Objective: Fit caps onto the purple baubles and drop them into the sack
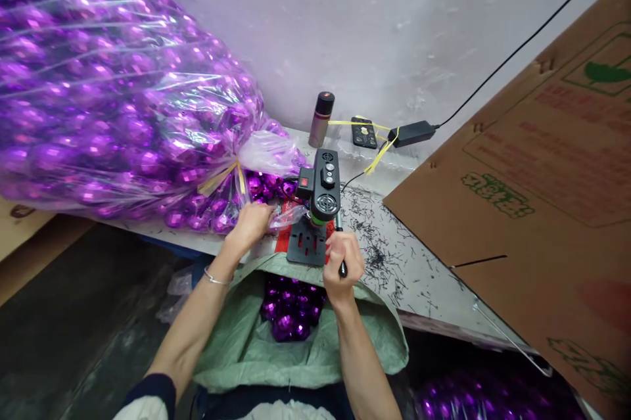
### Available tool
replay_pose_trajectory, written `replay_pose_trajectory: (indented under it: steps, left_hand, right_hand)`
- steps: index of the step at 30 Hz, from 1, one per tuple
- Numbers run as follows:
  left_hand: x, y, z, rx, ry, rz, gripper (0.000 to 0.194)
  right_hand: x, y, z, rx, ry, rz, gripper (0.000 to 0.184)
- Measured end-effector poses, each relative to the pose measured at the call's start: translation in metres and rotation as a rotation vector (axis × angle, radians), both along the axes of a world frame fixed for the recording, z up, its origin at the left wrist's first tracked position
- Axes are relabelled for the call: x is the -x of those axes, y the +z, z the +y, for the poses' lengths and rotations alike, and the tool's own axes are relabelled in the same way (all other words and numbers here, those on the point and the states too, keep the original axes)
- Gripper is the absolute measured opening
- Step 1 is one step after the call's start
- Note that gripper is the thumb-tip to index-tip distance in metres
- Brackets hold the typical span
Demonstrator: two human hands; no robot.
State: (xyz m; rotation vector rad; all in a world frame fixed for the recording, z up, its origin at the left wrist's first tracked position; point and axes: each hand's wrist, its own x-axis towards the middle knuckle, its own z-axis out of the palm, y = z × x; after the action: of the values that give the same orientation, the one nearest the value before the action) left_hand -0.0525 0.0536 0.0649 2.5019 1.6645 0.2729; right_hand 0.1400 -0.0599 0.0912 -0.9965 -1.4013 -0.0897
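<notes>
My right hand (344, 259) is wrapped round the lever handle (344, 269) of a small black bench press (326, 185), whose slotted base plate (306, 244) sits on a red patch of the worktop. My left hand (252, 223) is at the press's left side, by the tied neck of a clear plastic bag (148, 91) full of shiny purple faceted balls. Its fingers are curled in, and what they hold is hidden. Below the press, a green woven sack (231, 348) gapes open with more purple balls (290, 315) in it.
A thermos flask (321, 119), a black box-like device (364, 133) and a power adapter (411, 134) with a cord stand along the wall. Small black pins (377, 256) litter the worktop. A large cardboard box (532, 196) leans in from the right.
</notes>
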Motion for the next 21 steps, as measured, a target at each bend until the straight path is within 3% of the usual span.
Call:
replay_pose_trajectory:
  steps: [2, 4, 9, 13, 17, 19, 21]
  left_hand:
    - [0.002, 0.003, 0.007, 0.069, -0.050, 0.108, 0.017]
    - [0.000, -0.002, 0.002, 0.062, -0.066, 0.153, 0.027]
    - [-0.006, -0.020, -0.009, 0.026, -0.023, 0.095, 0.051]
    - [0.000, -0.026, -0.008, -0.122, -0.012, -0.320, 0.054]
    - [0.008, -0.023, -0.022, -0.226, 0.253, -0.859, 0.056]
    - [0.007, -0.020, -0.035, -0.197, 0.347, -1.081, 0.064]
    - [0.003, -0.019, -0.050, -0.045, 0.360, -1.295, 0.072]
  right_hand:
    - [0.000, -0.001, 0.000, -0.003, 0.005, 0.002, 0.030]
    - [0.000, -0.002, 0.000, 0.000, 0.001, 0.012, 0.030]
    - [0.000, -0.003, 0.000, -0.006, 0.000, 0.021, 0.029]
    - [-0.001, -0.003, 0.001, -0.015, 0.009, 0.006, 0.029]
    - [-0.001, -0.003, 0.001, -0.026, -0.005, -0.004, 0.029]
    - [-0.001, -0.004, 0.001, -0.027, -0.008, -0.004, 0.029]
    - [-0.002, -0.003, 0.001, -0.020, -0.015, -0.007, 0.029]
